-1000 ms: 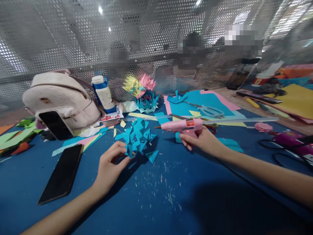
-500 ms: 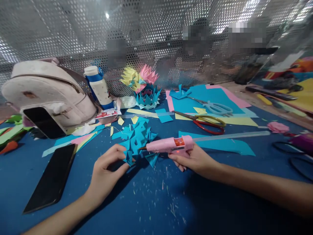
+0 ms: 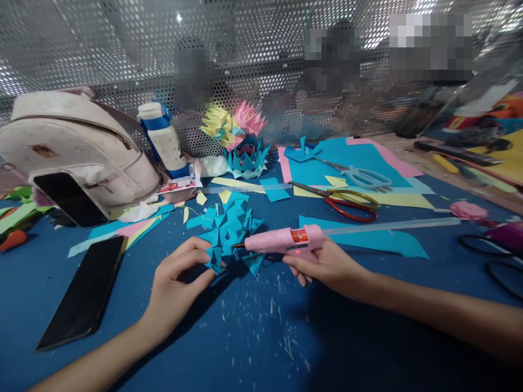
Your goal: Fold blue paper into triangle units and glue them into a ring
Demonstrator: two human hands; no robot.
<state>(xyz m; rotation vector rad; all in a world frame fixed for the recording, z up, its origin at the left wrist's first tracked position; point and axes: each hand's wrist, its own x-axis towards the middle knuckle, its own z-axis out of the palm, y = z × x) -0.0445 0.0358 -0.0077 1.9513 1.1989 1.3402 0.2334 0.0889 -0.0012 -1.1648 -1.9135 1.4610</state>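
Note:
My left hand (image 3: 180,283) pinches the near left edge of a spiky blue folded-paper piece (image 3: 231,226) above the blue table. A pink hot glue gun (image 3: 269,242) is gripped in my right hand (image 3: 322,267), its orange light lit. The gun's dark nozzle points left, at or against the folded paper; I cannot tell whether it touches. Out of its back end runs a long clear glue stick (image 3: 392,226). Below the nozzle is a small blue paper triangle (image 3: 254,264). Fingertips of my left hand are partly hidden behind the paper.
Red-and-yellow scissors (image 3: 351,204) and light-blue scissors (image 3: 363,177) lie on coloured paper. Behind stand folded paper flowers (image 3: 235,128), a bottle (image 3: 163,141) and a pale backpack (image 3: 73,141). Two phones, one a black phone (image 3: 84,294), are at left. A perforated metal panel (image 3: 261,54) closes the back.
The view has shifted slightly. Both hands, the folded paper and the glue gun keep nearly the same position relative to one another.

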